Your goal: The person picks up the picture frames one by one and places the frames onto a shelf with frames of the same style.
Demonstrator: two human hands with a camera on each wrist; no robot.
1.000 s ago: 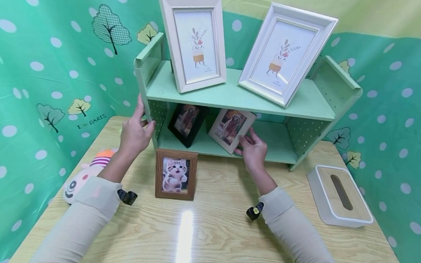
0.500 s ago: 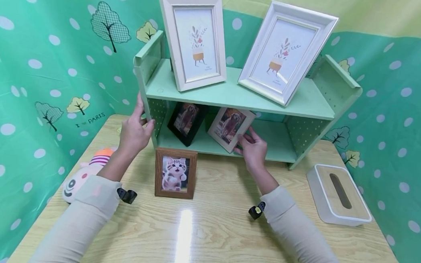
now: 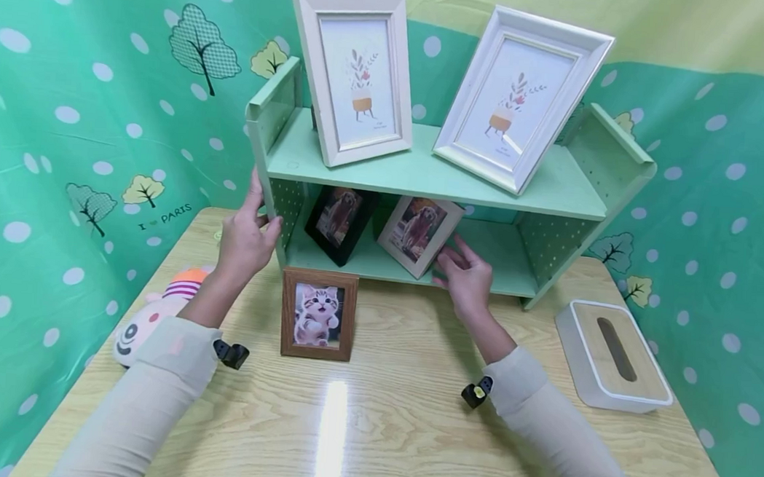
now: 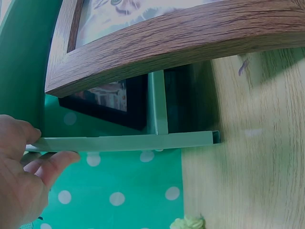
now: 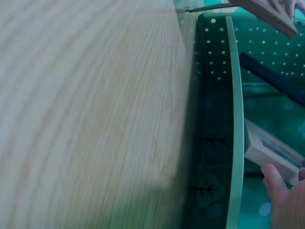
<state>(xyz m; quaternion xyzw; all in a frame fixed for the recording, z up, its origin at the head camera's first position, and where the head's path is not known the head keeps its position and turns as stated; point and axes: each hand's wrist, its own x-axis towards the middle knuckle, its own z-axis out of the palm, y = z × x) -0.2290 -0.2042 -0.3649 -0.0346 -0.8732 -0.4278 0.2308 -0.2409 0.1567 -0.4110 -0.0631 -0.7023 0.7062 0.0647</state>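
Note:
My left hand grips the upright left side panel of a green two-tier shelf, thumb at its front and fingers on the outer face. In the left wrist view the fingers wrap that panel's edge. My right hand is by the lower right edge of a pale photo frame with a dog picture, its fingers loosely extended. In the right wrist view a fingertip is right at that frame's edge. A black dog photo frame leans left of it on the lower tier.
Two large white frames with plant prints stand on the top tier. A brown frame with a kitten picture stands before the shelf. A tissue box is at right, a plush toy at left behind the forearm.
My right hand has loosened its hold on the pale dog photo frame and shifted slightly right. The frame stays where it was, and the left hand keeps its place on the shelf.

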